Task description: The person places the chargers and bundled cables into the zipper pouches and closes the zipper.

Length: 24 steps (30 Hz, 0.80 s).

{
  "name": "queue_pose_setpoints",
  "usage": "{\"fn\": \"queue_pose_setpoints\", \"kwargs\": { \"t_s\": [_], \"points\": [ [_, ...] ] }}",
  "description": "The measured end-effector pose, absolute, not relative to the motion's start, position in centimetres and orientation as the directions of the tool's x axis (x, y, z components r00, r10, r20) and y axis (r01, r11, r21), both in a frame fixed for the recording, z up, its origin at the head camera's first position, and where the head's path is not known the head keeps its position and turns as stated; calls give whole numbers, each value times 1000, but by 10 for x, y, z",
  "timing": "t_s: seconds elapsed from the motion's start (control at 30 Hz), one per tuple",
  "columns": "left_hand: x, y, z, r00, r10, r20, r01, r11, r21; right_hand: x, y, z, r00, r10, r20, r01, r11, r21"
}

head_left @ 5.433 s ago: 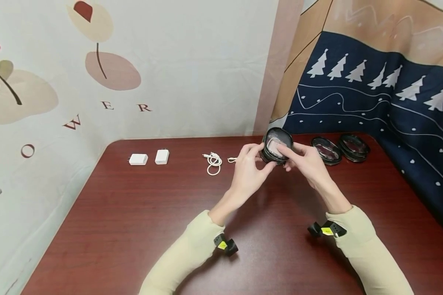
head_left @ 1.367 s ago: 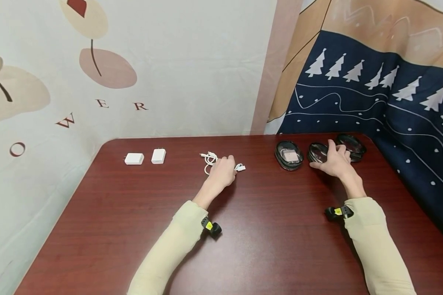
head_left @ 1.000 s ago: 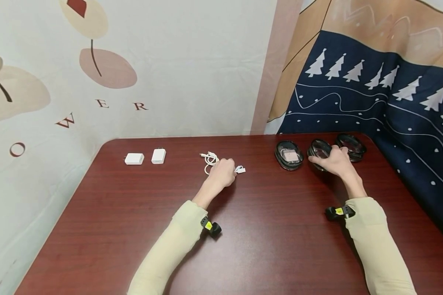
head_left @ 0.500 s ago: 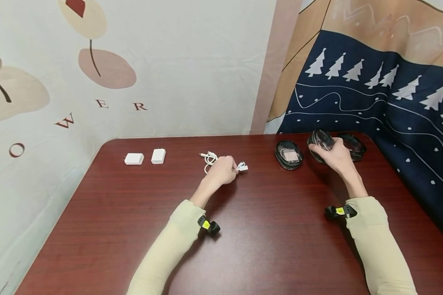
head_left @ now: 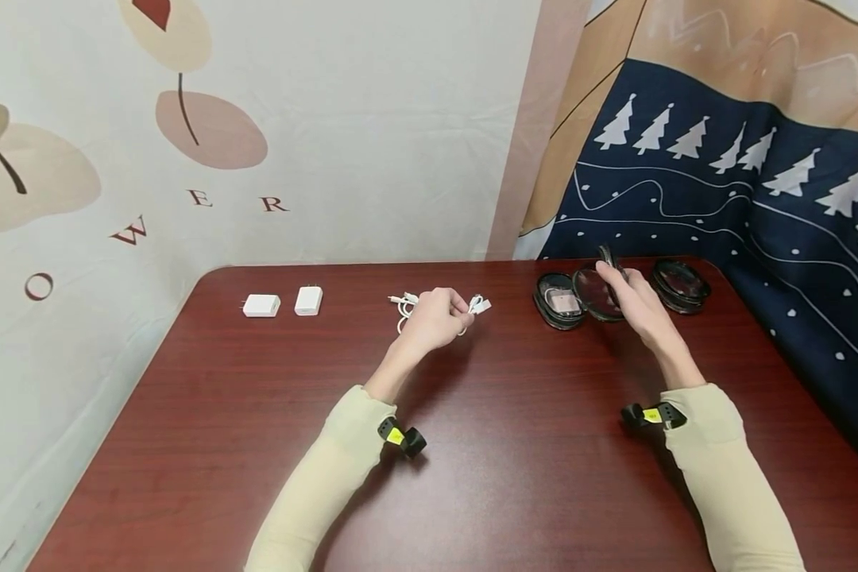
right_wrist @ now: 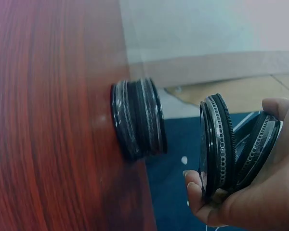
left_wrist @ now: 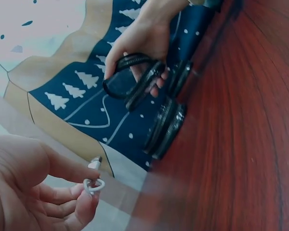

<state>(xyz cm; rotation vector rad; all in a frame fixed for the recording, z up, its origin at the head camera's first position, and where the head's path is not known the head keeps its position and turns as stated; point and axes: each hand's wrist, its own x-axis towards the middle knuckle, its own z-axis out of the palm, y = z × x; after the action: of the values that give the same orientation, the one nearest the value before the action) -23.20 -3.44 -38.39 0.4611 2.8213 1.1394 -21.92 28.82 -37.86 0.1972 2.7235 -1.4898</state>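
My left hand (head_left: 434,319) pinches a white charging cable (head_left: 479,305) just above the table; in the left wrist view the cable (left_wrist: 94,185) shows between thumb and fingertips. A second coiled white cable (head_left: 403,303) lies beside that hand, partly hidden by it. My right hand (head_left: 642,306) grips a round black zippered case (head_left: 595,295), raised off the table with its two halves spread apart. The right wrist view shows the zip teeth along the edges of this case (right_wrist: 221,144), thumb and fingers on opposite sides.
Left of the raised case stands a round case (head_left: 559,322) with a white charger showing through its clear top. Another round case (head_left: 681,287) sits at the back right corner. Two white charger plugs (head_left: 260,306) lie at the back left of the brown table (head_left: 472,477).
My right hand has set down the charger case, picked up another and spread it open, moving it left. My left hand has gone to a cable and lifted it slightly.
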Motion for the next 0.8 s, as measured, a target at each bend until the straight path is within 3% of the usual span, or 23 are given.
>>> {"fn": "queue_pose_setpoints", "kwargs": {
  "t_s": [0.23,0.8],
  "points": [
    [-223,-32,-371,-958,273,91,238,575,783,-214,267,-373,-998,37,-54,65,509,-858],
    [-202,-25,-348,-941,248,230,321,439,839,-195,219,-362,-987,-129,-98,45,362,-931]
  ]
}}
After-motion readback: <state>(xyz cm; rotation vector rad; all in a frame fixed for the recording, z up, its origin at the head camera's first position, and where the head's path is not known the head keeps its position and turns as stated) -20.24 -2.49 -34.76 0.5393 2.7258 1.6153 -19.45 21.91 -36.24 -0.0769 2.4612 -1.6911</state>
